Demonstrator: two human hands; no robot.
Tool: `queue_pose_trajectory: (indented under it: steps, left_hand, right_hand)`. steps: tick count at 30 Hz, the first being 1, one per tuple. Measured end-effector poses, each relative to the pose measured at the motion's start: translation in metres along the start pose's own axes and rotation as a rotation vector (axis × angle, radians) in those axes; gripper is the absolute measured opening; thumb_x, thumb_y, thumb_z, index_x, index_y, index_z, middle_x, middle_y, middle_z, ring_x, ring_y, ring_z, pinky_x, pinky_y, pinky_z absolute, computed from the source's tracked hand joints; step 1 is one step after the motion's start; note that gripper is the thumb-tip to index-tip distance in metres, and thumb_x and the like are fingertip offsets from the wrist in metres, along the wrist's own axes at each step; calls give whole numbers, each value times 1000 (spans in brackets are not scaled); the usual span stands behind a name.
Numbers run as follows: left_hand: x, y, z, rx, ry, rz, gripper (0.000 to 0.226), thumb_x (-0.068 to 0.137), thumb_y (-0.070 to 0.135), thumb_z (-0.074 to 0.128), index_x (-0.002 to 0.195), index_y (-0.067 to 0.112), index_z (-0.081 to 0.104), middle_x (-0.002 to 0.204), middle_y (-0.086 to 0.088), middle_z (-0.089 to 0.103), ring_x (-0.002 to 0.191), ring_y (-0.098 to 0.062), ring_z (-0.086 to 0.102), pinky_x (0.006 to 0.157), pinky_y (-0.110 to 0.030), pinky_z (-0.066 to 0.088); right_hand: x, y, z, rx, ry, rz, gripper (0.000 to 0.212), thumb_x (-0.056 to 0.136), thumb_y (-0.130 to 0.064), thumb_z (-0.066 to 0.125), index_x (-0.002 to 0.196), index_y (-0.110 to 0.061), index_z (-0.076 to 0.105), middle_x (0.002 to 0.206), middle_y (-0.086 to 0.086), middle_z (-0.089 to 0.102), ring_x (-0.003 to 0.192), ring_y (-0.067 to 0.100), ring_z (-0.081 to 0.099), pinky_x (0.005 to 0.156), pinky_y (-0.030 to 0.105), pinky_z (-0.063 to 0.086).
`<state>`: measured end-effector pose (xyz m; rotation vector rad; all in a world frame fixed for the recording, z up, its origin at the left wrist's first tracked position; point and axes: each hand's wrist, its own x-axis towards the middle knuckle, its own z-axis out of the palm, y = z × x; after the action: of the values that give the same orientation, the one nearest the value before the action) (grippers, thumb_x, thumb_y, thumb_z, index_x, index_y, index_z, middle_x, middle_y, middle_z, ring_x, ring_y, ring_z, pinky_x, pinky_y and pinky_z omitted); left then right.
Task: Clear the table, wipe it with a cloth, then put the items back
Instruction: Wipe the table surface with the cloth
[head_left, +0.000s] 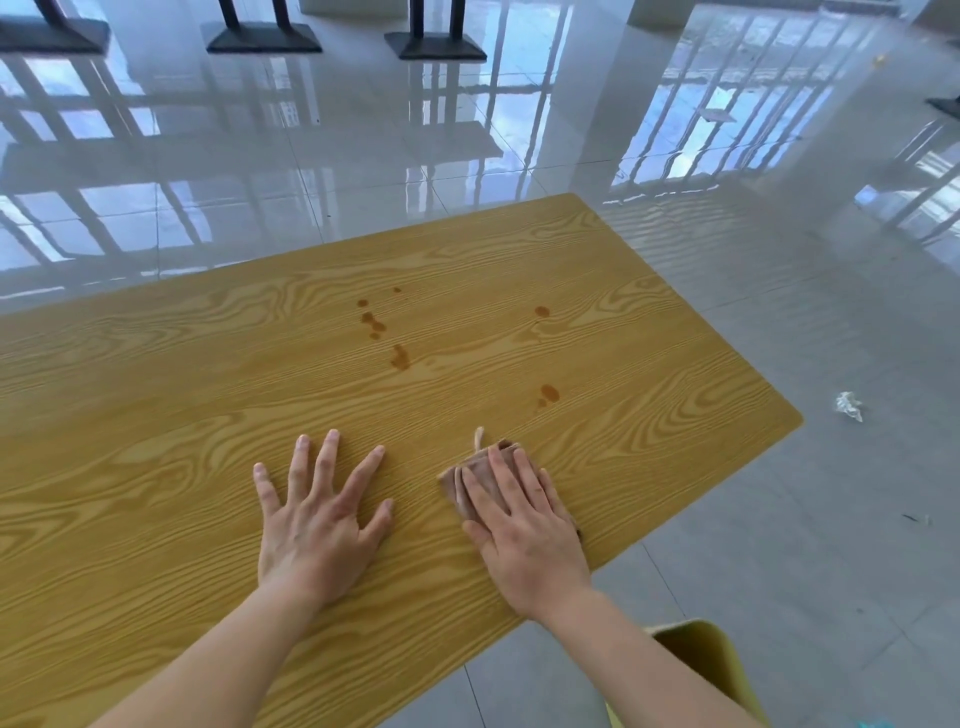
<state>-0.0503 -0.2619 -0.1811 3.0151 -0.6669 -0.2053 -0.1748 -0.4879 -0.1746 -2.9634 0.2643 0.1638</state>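
Two hands lay on the bench (156, 395). The left hand (317, 525) was open, fingers spread flat on bare wood. The right hand (524, 540) pressed flat, fingers extended, on one folded pinkish cloth (475, 478) near the bench's right edge. Beyond them sat several brown stains (400, 357), in roughly four clusters. One crumpled tissue (849, 406) lay on the floor.

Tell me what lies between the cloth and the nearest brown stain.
Head view: only bare wood-grain table between the folded pinkish-brown cloth and the brown stain.
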Motion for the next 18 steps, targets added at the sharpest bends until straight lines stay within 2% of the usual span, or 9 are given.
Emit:
queue_pose_trajectory:
  steps: [2,4,7,9,10,12,15,16,18]
  left_hand:
    - [7,9,-6,-46,-32,-31,69,84,80,9,147,52,11,163,-5,4,150,-32,-13,113,-71,-7]
    - [19,25,-13,-99,-52,-74,68,85,79,14,145,47,17,157,-9,7,149,-35,-9,111,-74,-4]
    - [24,45,-9,-90,-36,-60,68,87,77,5,150,53,-2,163,-8,-8,149,-33,-21,109,-73,-13]
    - [22,47,-5,-47,-2,-43,67,86,77,-1,149,55,-10,165,-6,-12,149,-34,-23,108,-72,-17]
    - [21,47,-4,-40,3,-42,67,86,77,-2,149,55,-10,166,-6,-12,149,-34,-23,108,-72,-16]
    - [21,46,-5,-37,-7,-43,67,87,77,-1,149,55,-10,166,-6,-12,149,-34,-22,109,-72,-14]
    - [22,48,-7,-29,-16,-53,67,86,77,-2,149,55,-13,165,-5,-14,148,-34,-24,109,-72,-14]
    - [23,47,-6,-25,-21,-54,67,86,78,-3,148,56,-14,165,-5,-15,148,-34,-25,109,-72,-14]
    - [22,47,-4,-27,-17,-60,67,85,78,-4,147,56,-15,165,-4,-15,148,-33,-25,109,-71,-15]
  right_hand:
    - [-7,24,-5,-18,-4,-61,59,102,-63,7,158,-44,-3,169,-7,-9,154,17,-15,123,41,-2]
    - [-2,56,-12,-31,3,109,59,100,-65,2,155,-47,-14,166,-11,-20,152,13,-23,125,39,-6]
    - [25,80,-26,56,-4,457,60,100,-63,4,156,-46,-7,167,-8,-17,153,18,-21,126,44,-5]
    - [38,70,-26,75,16,560,61,100,-62,4,157,-43,-5,168,-4,-17,153,23,-19,125,47,-4]
    - [40,60,-23,80,19,531,60,100,-63,3,156,-44,-9,167,-3,-18,153,25,-20,125,47,-6]
    - [27,36,-12,59,28,315,59,101,-64,2,154,-46,-15,167,-3,-19,153,25,-21,124,44,-9]
    - [-5,36,-1,-22,51,-44,57,105,-60,14,158,-44,3,170,-3,2,156,23,-3,122,44,4]
    - [-3,52,-5,-38,33,-65,57,104,-60,13,158,-44,4,170,-4,3,156,21,-2,122,44,8]
    - [11,93,-17,-45,25,121,58,100,-65,3,155,-48,-4,169,-7,-5,155,17,-9,125,43,7]
